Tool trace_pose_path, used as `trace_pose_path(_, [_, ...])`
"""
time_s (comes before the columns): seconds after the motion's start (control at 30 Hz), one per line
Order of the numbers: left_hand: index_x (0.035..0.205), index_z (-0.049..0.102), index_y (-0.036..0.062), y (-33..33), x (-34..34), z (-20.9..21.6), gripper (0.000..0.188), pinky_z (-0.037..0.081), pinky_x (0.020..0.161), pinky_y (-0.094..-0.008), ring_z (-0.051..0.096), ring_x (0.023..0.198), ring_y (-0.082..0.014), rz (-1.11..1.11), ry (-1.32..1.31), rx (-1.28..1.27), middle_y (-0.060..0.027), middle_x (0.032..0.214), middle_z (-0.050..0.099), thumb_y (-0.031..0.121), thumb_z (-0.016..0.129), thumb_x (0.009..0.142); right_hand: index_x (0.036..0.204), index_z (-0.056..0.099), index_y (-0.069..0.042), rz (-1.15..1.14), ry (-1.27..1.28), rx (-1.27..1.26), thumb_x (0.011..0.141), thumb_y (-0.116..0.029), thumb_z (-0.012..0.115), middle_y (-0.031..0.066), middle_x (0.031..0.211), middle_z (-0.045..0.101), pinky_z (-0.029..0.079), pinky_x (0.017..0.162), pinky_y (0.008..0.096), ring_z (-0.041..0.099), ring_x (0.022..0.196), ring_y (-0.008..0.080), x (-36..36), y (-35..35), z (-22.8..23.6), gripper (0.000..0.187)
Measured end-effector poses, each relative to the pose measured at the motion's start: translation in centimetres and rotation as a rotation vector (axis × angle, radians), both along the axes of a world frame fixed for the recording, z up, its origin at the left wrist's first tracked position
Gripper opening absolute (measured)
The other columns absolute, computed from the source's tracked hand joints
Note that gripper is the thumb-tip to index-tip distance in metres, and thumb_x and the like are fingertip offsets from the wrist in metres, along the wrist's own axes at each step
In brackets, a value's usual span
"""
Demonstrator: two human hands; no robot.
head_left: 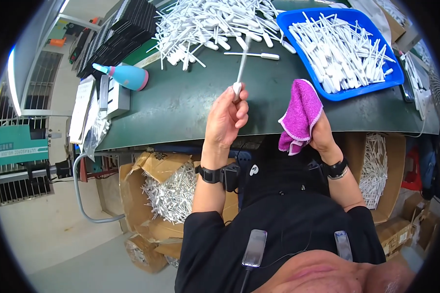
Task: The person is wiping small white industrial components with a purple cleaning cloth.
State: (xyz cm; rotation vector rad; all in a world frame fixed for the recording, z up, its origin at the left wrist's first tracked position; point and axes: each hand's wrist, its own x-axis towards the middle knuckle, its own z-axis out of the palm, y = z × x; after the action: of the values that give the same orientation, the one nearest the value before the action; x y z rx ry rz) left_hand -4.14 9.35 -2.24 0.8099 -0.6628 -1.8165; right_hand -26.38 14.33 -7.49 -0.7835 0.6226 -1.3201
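My left hand (226, 117) pinches the thick end of a slim white plastic stick (241, 66) and holds it upright above the dark green table (181, 105). My right hand (322, 134) grips a bunched magenta cloth (300, 115), a little to the right of the stick and apart from it. A big heap of the same white sticks (210, 24) lies at the back of the table. A blue tray (393, 78) at the back right holds several more sticks. One single stick (254, 54) lies flat near the heap.
A light blue squeeze bottle with a pink base (124, 75) lies at the table's left, beside stacked black trays (115, 34) and a white box (113, 97). Cardboard boxes of white sticks stand under the table at left (168, 188) and right (376, 168).
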Motion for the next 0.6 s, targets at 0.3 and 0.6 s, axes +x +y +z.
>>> trace_pose_path(0.3, [0.108,0.053,0.0056,-0.5,-0.8,-1.7,0.025,0.03,0.037,-0.0178,0.043,0.056,-0.0072,0.039,0.082,-0.017,-0.0026,0.09,0.057,0.028,0.048,0.097,0.139,0.033,-0.004,-0.045,0.019,0.036,0.099,-0.023,0.039,0.0089,0.122,0.052,0.046,0.092,0.0333,0.055,0.106,0.0172,-0.2,0.2,-0.5,0.045])
trace_pose_path(0.6, [0.106,0.053,0.0055,-0.3,-2.0,-0.4,0.026,0.034,0.04,-0.0185,0.049,0.056,-0.0072,0.183,-0.273,-0.188,-0.0088,0.092,0.063,0.029,0.048,0.097,0.139,0.033,-0.004,-0.026,0.009,0.041,0.099,-0.024,0.039,0.0091,0.123,0.052,0.046,0.093,0.0333,0.055,0.107,0.0175,0.0,0.3,-0.1,0.045])
